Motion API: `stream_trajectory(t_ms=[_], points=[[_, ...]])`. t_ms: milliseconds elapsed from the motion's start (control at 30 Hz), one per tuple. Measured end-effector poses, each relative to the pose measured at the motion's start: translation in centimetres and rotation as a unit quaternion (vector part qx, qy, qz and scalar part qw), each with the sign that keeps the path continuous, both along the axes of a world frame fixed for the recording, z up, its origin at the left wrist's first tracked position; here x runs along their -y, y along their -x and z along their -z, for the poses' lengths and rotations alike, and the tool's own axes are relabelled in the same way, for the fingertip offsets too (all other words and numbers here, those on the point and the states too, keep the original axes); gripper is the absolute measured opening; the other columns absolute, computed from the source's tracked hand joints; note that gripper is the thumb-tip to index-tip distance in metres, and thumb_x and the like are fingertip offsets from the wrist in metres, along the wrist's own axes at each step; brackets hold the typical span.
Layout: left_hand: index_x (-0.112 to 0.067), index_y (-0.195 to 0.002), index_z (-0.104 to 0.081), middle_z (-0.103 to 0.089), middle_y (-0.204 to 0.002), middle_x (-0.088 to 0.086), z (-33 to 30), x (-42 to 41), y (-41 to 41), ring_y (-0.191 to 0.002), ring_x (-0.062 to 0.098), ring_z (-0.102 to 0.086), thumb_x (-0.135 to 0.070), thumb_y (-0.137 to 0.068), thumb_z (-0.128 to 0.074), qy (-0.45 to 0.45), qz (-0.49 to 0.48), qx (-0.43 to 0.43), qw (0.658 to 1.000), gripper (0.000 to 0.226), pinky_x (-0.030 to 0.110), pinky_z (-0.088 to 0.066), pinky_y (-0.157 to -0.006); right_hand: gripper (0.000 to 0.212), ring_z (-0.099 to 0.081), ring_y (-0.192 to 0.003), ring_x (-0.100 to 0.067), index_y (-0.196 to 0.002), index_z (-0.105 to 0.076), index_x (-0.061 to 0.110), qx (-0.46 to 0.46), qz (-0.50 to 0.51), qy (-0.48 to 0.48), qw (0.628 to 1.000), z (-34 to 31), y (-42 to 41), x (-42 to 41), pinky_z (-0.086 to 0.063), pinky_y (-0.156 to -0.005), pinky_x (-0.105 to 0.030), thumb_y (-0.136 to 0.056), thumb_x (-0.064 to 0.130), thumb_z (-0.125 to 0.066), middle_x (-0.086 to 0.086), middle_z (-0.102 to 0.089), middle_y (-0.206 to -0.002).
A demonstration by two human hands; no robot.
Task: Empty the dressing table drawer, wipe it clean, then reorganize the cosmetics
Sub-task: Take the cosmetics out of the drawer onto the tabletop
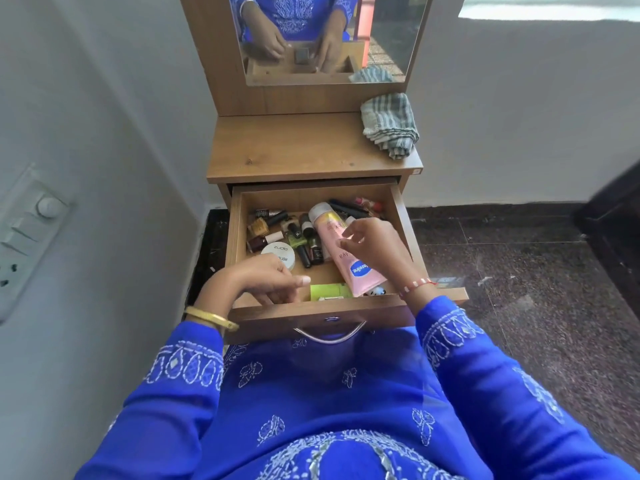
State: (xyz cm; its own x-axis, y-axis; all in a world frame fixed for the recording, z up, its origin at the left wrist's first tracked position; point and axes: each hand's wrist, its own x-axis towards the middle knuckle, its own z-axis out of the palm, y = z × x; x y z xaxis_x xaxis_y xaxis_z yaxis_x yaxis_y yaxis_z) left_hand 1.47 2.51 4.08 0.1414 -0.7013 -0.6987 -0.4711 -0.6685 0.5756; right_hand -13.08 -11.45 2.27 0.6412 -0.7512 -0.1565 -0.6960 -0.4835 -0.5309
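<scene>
Room: pale walls, dark speckled stone floor [512, 271], a switch panel [27, 233] on the wall to the left.
Dressing table: narrow wooden unit with a mirror [329, 36] above its bare top [294, 147].
Cloth: a folded striped cloth [389, 124] lies at the right back corner of the top.
Drawer: the drawer [239, 244] is pulled out towards the person, metal handle [329, 336] at the front.
Cosmetics: small dark nail polish bottles [304, 240] crowd the left and middle; a round white jar [278, 254] sits near the left side; a pink lotion tube [356, 268] lies diagonally on the right; a green packet [329, 291] lies by the front wall.
Left hand: the left hand [266, 278] hovers over the front left of the drawer, fingers loosely curled, gripping nothing I can see.
Right hand: the right hand [372, 242] is above the pink tube, fingers bent, thumb and forefinger close together; whether they touch the tube I cannot tell.
Wrists: a gold bangle [211, 318] on the left, a red-and-white thread [417, 285] on the right.
</scene>
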Motion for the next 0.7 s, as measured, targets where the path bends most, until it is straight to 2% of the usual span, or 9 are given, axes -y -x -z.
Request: stream_trajectory(t_ms=[67,133,267,367,467,567,700], points=[[-0.008,-0.083,-0.068,-0.068,-0.078,0.001,0.4,1.1,0.2,-0.068,0.011,-0.064,-0.036,-0.092,-0.049,0.03,-0.043,-0.025,0.998,0.035,0.016,-0.051,-0.054,0.034,-0.061,-0.098,-0.023,-0.113,-0.061,0.014,0.002,0.043,0.012,0.999,1.0,-0.7,0.3,-0.051,-0.081,-0.035,-0.083,0.031,-0.065,-0.007,-0.066,-0.11],[-0.006,-0.091,-0.067,-0.066,-0.08,0.004,1.3,1.9,0.3,-0.066,0.012,-0.061,-0.031,-0.093,-0.049,0.085,-0.104,-0.025,0.991,0.031,0.017,-0.05,-0.056,0.04,-0.057,-0.104,-0.026,-0.114,-0.057,0.012,-0.005,0.057,0.034,0.998,2.2,-1.0,0.0,-0.047,-0.084,-0.036,-0.08,0.031,-0.067,-0.01,-0.061,-0.113],[-0.009,-0.087,-0.064,-0.063,-0.082,0.008,4.1,2.6,1.0,-0.061,0.011,-0.055,-0.02,-0.094,-0.049,0.166,-0.234,-0.051,0.957,0.02,0.016,-0.045,-0.05,0.062,-0.051,-0.113,-0.026,-0.12,-0.046,0.01,-0.036,0.028,0.092,0.995,3.4,-1.0,-1.0,-0.043,-0.085,-0.034,-0.071,0.039,-0.073,-0.01,-0.055,-0.119],[-0.011,-0.084,-0.064,-0.062,-0.079,0.009,5.6,2.4,1.6,-0.061,0.011,-0.054,-0.016,-0.093,-0.05,0.178,-0.255,-0.038,0.95,0.017,0.014,-0.044,-0.05,0.08,-0.049,-0.116,-0.025,-0.127,-0.039,0.008,-0.042,0.007,0.102,0.994,3.7,-0.8,-1.0,-0.043,-0.089,-0.034,-0.067,0.043,-0.078,-0.01,-0.053,-0.122],[-0.01,-0.09,-0.066,-0.064,-0.073,0.003,6.1,2.4,1.5,-0.063,0.009,-0.055,-0.017,-0.092,-0.052,0.197,-0.245,-0.011,0.949,0.015,0.014,-0.045,-0.056,0.076,-0.049,-0.114,-0.028,-0.126,-0.039,0.007,-0.038,0.005,0.08,0.996,3.9,-0.9,-1.0,-0.042,-0.089,-0.036,-0.068,0.038,-0.077,-0.014,-0.053,-0.121],[-0.007,-0.094,-0.068,-0.066,-0.077,0.005,6.5,2.2,1.3,-0.067,0.01,-0.058,-0.02,-0.091,-0.053,0.212,-0.224,0.022,0.951,0.02,0.022,-0.048,-0.066,0.068,-0.048,-0.114,-0.029,-0.123,-0.041,0.009,-0.01,0.023,0.041,0.999,3.5,-0.9,-1.0,-0.04,-0.09,-0.035,-0.069,0.033,-0.074,-0.014,-0.053,-0.119],[-0.008,-0.087,-0.066,-0.064,-0.072,0.002,6.2,2.4,1.4,-0.065,0.014,-0.059,-0.028,-0.094,-0.048,0.225,-0.255,-0.028,0.94,0.028,0.024,-0.049,-0.063,0.068,-0.05,-0.112,-0.025,-0.124,-0.043,0.009,0.066,0.036,0.02,0.997,2.7,-0.7,-1.5,-0.037,-0.089,-0.028,-0.068,0.031,-0.075,-0.011,-0.055,-0.118]])
